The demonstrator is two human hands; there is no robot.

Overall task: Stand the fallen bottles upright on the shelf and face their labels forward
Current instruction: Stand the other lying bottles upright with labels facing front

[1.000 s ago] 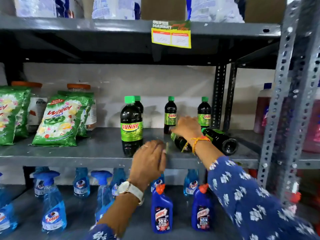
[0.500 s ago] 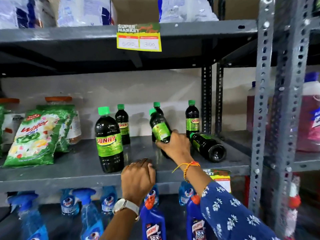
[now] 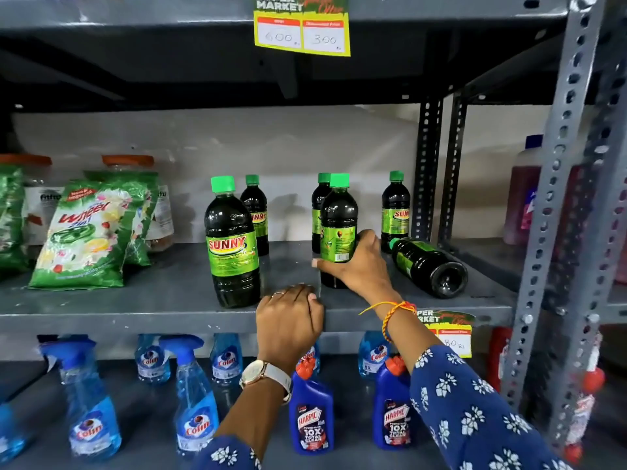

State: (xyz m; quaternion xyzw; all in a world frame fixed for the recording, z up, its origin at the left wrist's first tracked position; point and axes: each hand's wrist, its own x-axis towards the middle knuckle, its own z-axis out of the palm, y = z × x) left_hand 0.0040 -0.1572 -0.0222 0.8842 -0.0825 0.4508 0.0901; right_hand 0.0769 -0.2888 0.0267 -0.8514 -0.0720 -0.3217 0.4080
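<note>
Right hand (image 3: 359, 266) gripping upright bottle (image 3: 338, 228), fallen bottle (image 3: 429, 266) just beside

Dark bottles (image 3: 338, 228) with green caps and green labels on a grey shelf (image 3: 135, 296); blue spray bottles (image 3: 195, 401) below; navy sleeve (image 3: 475, 412) with white flowers; yellow price tag (image 3: 302, 25).

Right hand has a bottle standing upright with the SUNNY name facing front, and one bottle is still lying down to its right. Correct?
Not quite. The head view shows the bottle in the right hand upright, but its barcode side faces front, not the SUNNY name. One fallen bottle does lie to its right.
</note>
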